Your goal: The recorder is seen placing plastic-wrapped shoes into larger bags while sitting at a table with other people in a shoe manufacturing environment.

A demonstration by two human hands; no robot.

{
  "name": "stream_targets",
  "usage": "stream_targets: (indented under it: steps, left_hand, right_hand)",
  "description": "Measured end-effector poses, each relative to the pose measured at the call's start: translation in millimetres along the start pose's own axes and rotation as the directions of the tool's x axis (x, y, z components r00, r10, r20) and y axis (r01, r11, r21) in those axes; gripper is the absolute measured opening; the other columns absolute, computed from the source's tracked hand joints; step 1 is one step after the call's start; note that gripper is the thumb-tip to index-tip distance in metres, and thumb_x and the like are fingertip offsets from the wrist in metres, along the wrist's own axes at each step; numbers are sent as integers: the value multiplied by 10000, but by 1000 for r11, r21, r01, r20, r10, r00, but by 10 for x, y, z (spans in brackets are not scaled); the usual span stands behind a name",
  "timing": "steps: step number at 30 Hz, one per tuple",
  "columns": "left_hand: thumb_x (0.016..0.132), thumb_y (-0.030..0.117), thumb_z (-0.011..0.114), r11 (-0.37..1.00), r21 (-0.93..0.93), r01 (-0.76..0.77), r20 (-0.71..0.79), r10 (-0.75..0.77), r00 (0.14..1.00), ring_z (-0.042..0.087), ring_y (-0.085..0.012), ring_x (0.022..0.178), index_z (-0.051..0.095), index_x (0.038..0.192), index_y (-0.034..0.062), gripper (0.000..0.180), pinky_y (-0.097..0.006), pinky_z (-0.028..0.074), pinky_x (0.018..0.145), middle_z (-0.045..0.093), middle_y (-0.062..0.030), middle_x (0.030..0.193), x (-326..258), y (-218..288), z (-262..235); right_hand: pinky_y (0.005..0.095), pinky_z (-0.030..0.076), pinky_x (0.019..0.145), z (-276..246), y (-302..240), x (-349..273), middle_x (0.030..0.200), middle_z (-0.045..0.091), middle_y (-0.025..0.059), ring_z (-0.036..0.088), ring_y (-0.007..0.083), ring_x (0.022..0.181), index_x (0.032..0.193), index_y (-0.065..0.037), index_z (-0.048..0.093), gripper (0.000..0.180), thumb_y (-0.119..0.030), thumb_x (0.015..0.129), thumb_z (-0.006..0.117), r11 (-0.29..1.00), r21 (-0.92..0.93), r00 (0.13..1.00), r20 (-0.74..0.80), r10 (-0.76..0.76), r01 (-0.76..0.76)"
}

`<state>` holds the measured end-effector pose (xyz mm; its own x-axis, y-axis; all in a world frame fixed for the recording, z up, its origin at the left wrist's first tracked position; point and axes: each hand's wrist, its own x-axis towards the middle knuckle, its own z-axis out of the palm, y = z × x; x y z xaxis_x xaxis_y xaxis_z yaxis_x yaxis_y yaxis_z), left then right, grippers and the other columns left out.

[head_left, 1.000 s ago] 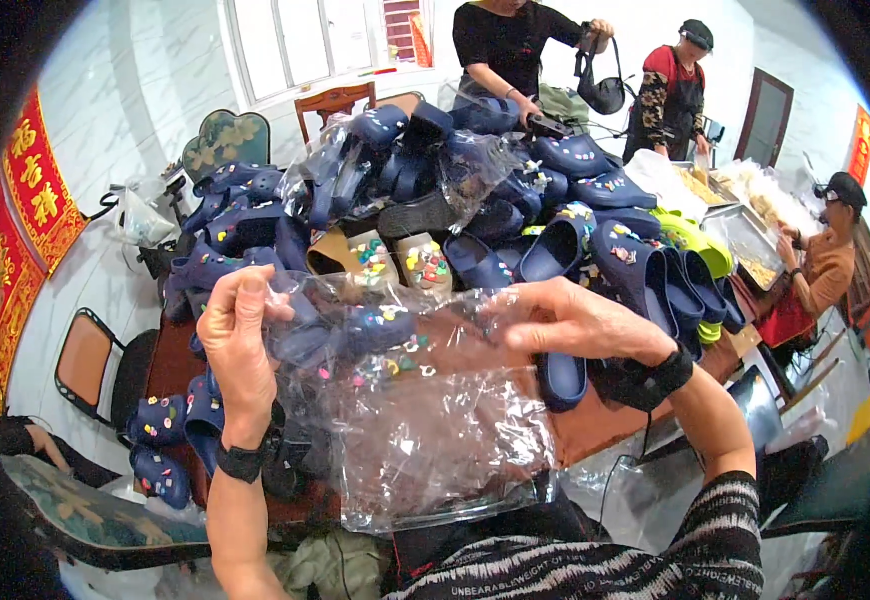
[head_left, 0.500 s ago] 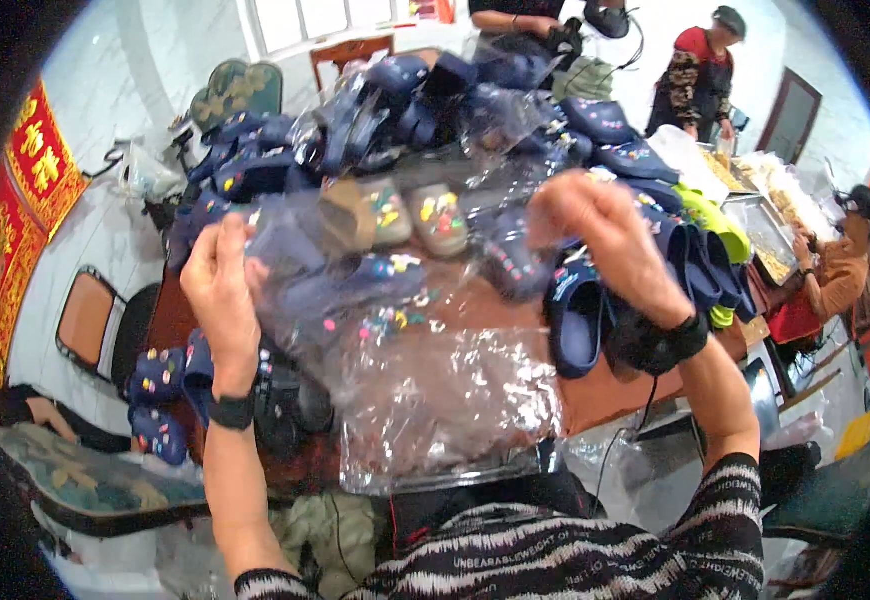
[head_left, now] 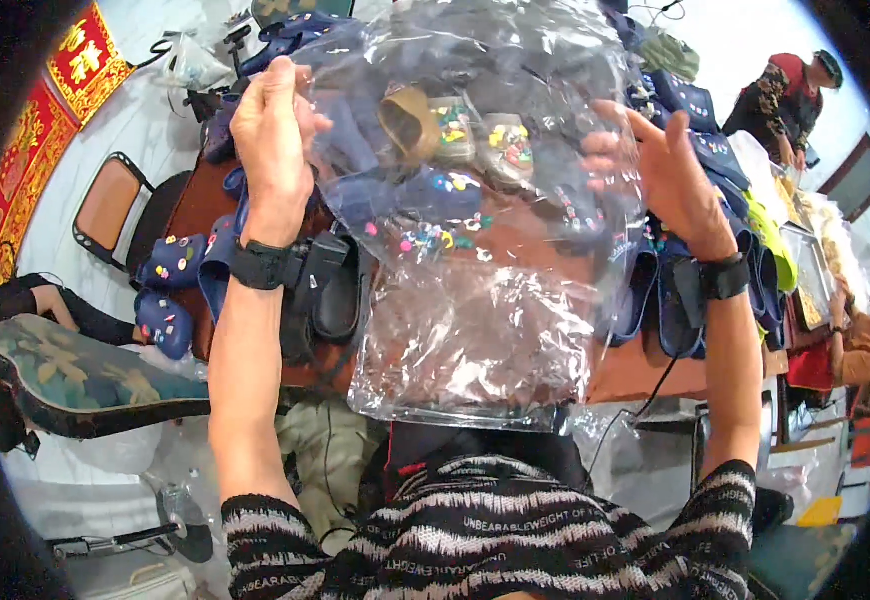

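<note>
A large clear plastic bag [head_left: 555, 75] is held up above the table, spread between my two hands. My left hand [head_left: 277, 140] is closed on its left edge. At the right side my right hand [head_left: 680, 180] is open with fingers spread, their tips seen through or against the film. Flat at the table's front edge lies more clear plastic film [head_left: 475, 330]; whether it joins the raised bag I cannot tell. Through the plastic show a pair of beige clogs with colourful charms [head_left: 510, 150], a tan clog [head_left: 407, 125], a navy clog [head_left: 425, 195] and loose small charms [head_left: 435, 238].
Navy clogs stand on the right [head_left: 690, 310] and left [head_left: 165, 325] of the brown table [head_left: 645, 370]; lime-green clogs [head_left: 770, 235] are beyond on the right. Black clogs [head_left: 337, 305] sit near my left wrist. A chair [head_left: 112, 210] stands left. Other people [head_left: 790, 100] are at the far right.
My hands have moved up and apart, and the bag is spread wider and higher. My right hand has gone from closed to open fingers. The view has shifted.
</note>
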<state>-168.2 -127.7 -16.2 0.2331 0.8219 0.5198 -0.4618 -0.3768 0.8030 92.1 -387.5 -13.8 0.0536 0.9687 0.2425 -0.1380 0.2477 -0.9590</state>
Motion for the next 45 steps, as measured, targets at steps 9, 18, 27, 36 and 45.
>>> stream_targets:
  steps: [9, 18, 27, 36, 45]
  left_hand:
    - [951, 301, 581, 996, 83, -44, 212, 25, 977, 380, -19, 455, 644, 896, 66, 249, -191, 381, 457, 508, 64, 595, -252, 85, 85]
    - [898, 229, 671, 992, -62, -108, 531, 124, 839, 524, -59, 709, 625, 995, -4, 257, -226, 464, 662, 583, 19, 739, -654, 471, 752]
    - [892, 195, 629, 887, 446, -117, 641, -226, 734, 475, -39, 579, 666, 869, 23, 177, -214, 385, 532, 558, 36, 663, -572, -628, -167]
    - [877, 421, 645, 831, -175, 527, 318, -460, 829, 409, -282, 1289, 343, 1396, 62, 699, -465, 388, 1022, 412, -138, 1398, -692, -987, -733]
    - [883, 281, 672, 531, -206, 822, 578, -612, 540, 625, -183, 860, 593, 1096, 106, 286, -406, 508, 849, 651, -41, 943, -1004, -1600, -130]
  right_hand:
    - [341, 391, 990, 291, -335, 113, 1199, 575, 140, 532, 218, 1144, 1291, -8, 492, 533, -298, 866, 631, 525, -850, 770, -307, -560, 43]
    - [376, 461, 577, 1030, -387, 502, 691, 589, 131, 587, 256, 620, 925, -18, 631, 265, -249, 816, 701, 260, -937, 956, 172, -239, 233]
    - [244, 394, 538, 298, -850, 425, 631, 526, -32, 487, 49, 610, 867, -19, 682, 215, -219, 915, 618, 390, -907, 887, -42, -461, 160]
    - [219, 317, 517, -123, -621, 353, 608, 489, -50, 431, 46, 556, 838, -50, 663, 317, -343, 934, 590, 584, -810, 837, -353, -417, -51]
    - [201, 337, 580, -73, -518, 439, 730, 493, -74, 443, 36, 642, 919, -71, 643, 300, -357, 951, 558, 816, -578, 847, -424, -321, 20]
